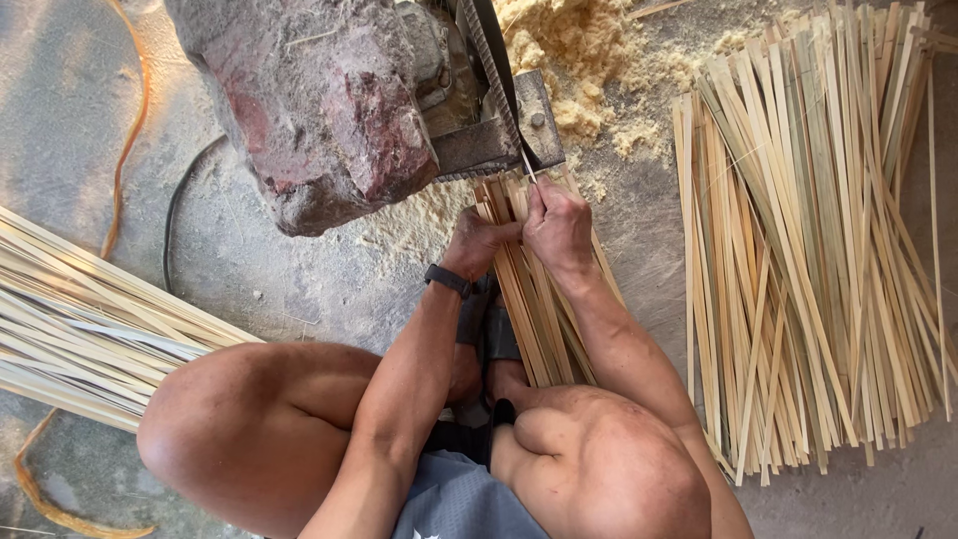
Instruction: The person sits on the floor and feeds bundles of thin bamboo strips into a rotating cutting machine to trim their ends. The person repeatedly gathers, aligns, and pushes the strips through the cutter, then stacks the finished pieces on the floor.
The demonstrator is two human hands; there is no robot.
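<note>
You're gripping the strip bundle (534,299) in your curled left hand (479,243); your right hand (559,228) is pinching one strip (529,168) at the blade (494,60).

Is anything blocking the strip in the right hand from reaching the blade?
Nothing visible does. The right hand pinches a thin bamboo strip whose tip already meets the metal blade fixture; the left hand rests beside it.
</note>
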